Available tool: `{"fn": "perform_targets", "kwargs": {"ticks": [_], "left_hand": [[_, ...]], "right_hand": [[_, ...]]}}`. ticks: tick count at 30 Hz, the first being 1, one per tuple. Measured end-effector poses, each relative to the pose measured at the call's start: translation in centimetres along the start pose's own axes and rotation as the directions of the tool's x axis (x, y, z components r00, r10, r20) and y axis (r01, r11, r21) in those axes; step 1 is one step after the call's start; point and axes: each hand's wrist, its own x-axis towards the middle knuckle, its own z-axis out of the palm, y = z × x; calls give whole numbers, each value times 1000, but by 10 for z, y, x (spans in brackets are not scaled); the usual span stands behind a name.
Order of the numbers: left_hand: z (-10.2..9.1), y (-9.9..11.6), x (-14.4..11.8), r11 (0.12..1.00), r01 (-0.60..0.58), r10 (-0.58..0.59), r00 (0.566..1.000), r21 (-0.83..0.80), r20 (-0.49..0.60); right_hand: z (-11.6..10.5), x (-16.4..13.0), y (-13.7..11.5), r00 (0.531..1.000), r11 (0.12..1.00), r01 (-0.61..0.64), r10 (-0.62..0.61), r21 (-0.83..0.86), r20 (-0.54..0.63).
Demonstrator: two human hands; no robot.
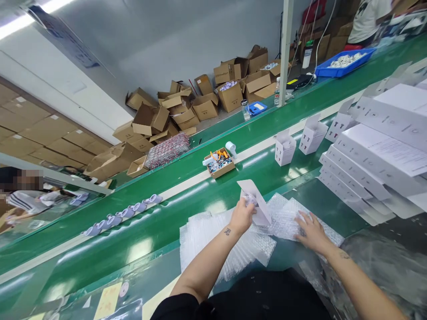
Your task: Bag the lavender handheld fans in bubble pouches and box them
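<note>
My left hand (242, 215) grips a small bubble-wrapped item pushed into an open white carton (256, 201) with its flap raised. My right hand (310, 231) lies flat with fingers spread on a pile of bubble-wrap bags (233, 240) that covers the green bench in front of me. Both hands are close together, above the near edge of the green conveyor belt (187, 209).
Stacks of flat white cartons (376, 164) lie at the right. Open white boxes (285, 149) and a small cardboard box of parts (218, 163) ride the belt. A row of lilac items (123, 213) lies at left. Cardboard boxes pile beyond. Other people stand far left and top right.
</note>
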Motion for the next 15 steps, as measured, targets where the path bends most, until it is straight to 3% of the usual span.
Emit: {"fn": "perform_targets", "kwargs": {"ticks": [1, 3, 6, 9, 12, 15], "left_hand": [[-5, -5, 12, 999, 43, -43, 999, -7, -21], [-15, -16, 38, 993, 118, -119, 992, -19, -51], [-22, -30, 80, 976, 218, -219, 972, -20, -84], [-18, -38, 122, 951, 308, -308, 948, -3, -82], [-10, -37, 155, 922, 387, -386, 921, 15, -46], [-7, -26, 169, 917, 398, -397, 917, 27, -31]], "right_hand": [[6, 2, 11, 995, 997, 6, 2, -76, 105], [16, 9, 23, 981, 987, 41, -11, -155, 192], [25, 18, 27, 980, 977, 58, -17, -204, 196], [30, 20, 29, 983, 965, 104, -62, -241, 174], [32, 15, 31, 983, 960, 140, -104, -244, 152], [30, 9, 31, 980, 964, 167, -139, -208, 143]]}}
